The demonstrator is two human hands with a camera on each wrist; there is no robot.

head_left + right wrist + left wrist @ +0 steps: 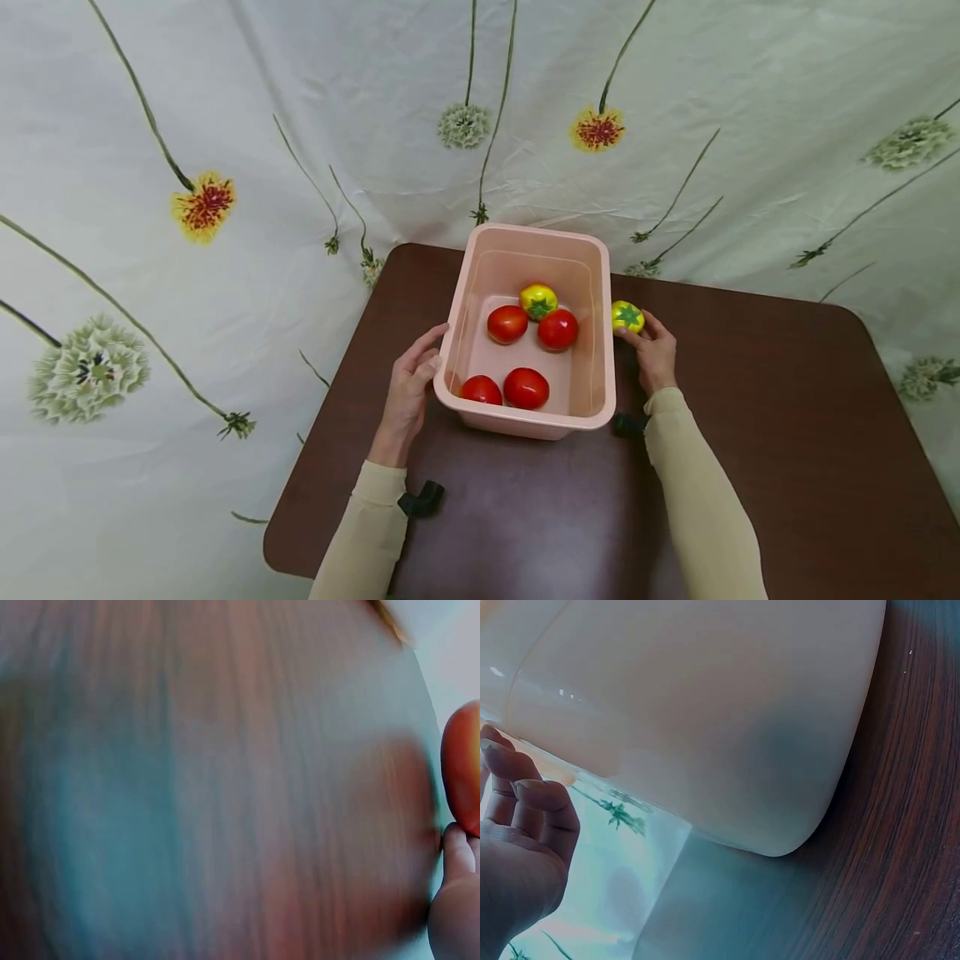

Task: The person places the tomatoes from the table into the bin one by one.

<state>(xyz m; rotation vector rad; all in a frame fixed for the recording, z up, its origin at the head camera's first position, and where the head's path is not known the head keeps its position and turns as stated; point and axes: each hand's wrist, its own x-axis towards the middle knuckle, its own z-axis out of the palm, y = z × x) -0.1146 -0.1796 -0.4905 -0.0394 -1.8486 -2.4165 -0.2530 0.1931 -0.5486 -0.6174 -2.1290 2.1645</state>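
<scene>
A pink plastic bin (604,367) stands on the dark wooden table, holding several red tomatoes (526,388) and one tomato with a yellow top and green star-shaped calyx (538,301). At the bin's left side, my left hand (408,392) grips the rim; its curled fingers (544,796) show against the outer wall in the left wrist view. Just outside the right wall, my right hand (657,354) holds another tomato (627,317) with a yellow top and green calyx between thumb and fingers. That tomato (463,769) looks orange-red from the side in the right wrist view.
The dark brown table (772,417) extends to the right and in front of the bin. Behind it hangs a pale cloth (360,100) printed with flowers, close to the table's back edge. Dark wrist-camera mounts (422,499) stick out from the sleeves.
</scene>
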